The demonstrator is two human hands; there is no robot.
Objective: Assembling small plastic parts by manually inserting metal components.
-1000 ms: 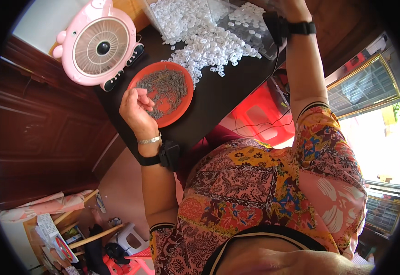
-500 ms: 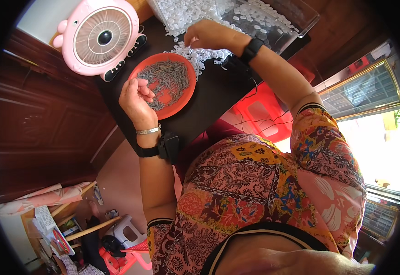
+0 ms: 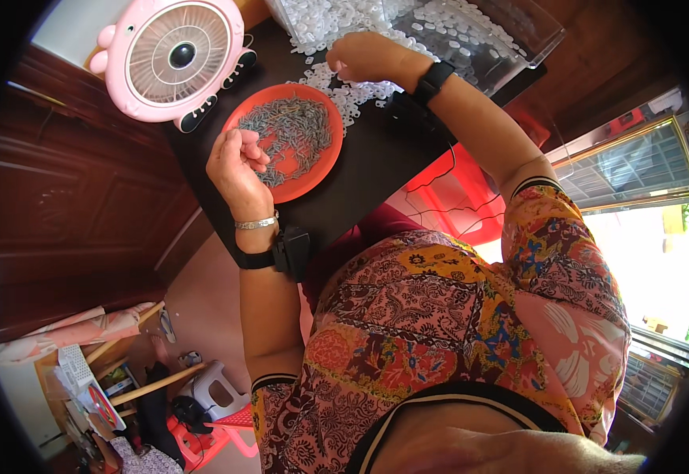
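My left hand (image 3: 238,162) hovers at the near left rim of a round red plate (image 3: 322,170) that holds several small grey pieces (image 3: 293,134); its fingers are curled together, and whether they pinch a piece is hidden. My right hand (image 3: 364,57) rests on a heap of small white plastic pieces (image 3: 344,87) spread on the black table (image 3: 376,174), fingers bent down onto them. A clear tray (image 3: 478,31) behind it holds more white pieces. Both wrists carry black bands.
A pink round fan (image 3: 174,55) stands at the table's far left, beside the red plate. A red plastic stool (image 3: 455,193) sits under the table's right side. Dark wooden panelling runs along the left. Clutter and another red stool (image 3: 210,430) lie on the floor at lower left.
My right hand came down from the clear tray at the far right to the white pieces near the plate. My left hand stayed at the plate's rim, fingers curling more.
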